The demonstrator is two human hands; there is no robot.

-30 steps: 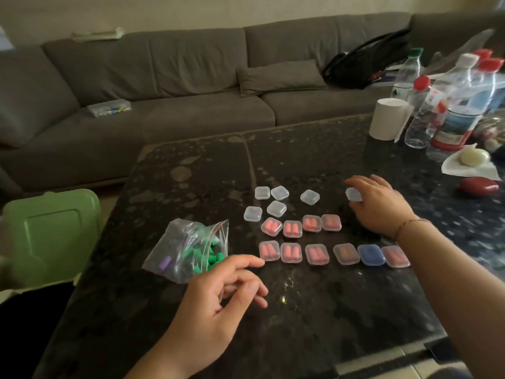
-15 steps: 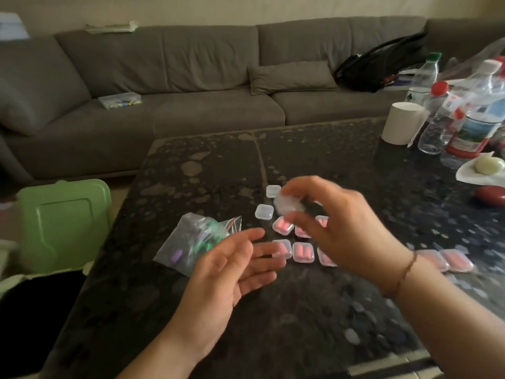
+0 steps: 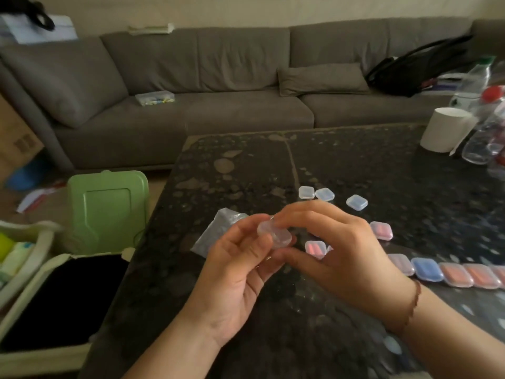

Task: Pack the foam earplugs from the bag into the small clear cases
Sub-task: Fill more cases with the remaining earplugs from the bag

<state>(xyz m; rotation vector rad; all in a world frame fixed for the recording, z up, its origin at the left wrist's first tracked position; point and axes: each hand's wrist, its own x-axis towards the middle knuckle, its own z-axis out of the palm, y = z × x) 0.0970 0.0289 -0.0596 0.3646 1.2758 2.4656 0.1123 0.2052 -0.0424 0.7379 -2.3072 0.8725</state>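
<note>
Hands meet above the counter (image 3: 355, 165), both gripping one clear case (image 3: 274, 234). The left hand (image 3: 235, 272) cradles the case from below with curled fingers, thumb against its near edge. The right hand (image 3: 338, 253) pinches it from above and from the far side, fingertips on the lid; whether the lid is cracked ajar cannot be told. The case looks empty.

Just behind the case, partly hidden by the left hand, lies the bag (image 3: 218, 231) on the counter; its contents are not visible. Beyond the case sit three empty cases (image 3: 324, 194), close together. Right of the case, past the right hand, lie filled cases (image 3: 381, 230) with pink plugs, one more (image 3: 315, 248) showing between the hands. Farther right of the case a row (image 3: 464, 274) runs to the frame edge, one blue among orange-pink ones.

Far right of the case stand a white cup (image 3: 445, 129) and bottles (image 3: 481, 138). Left of the case, off the counter, a green lid (image 3: 106, 212) stands upright. A sofa (image 3: 218, 86) lies behind.
</note>
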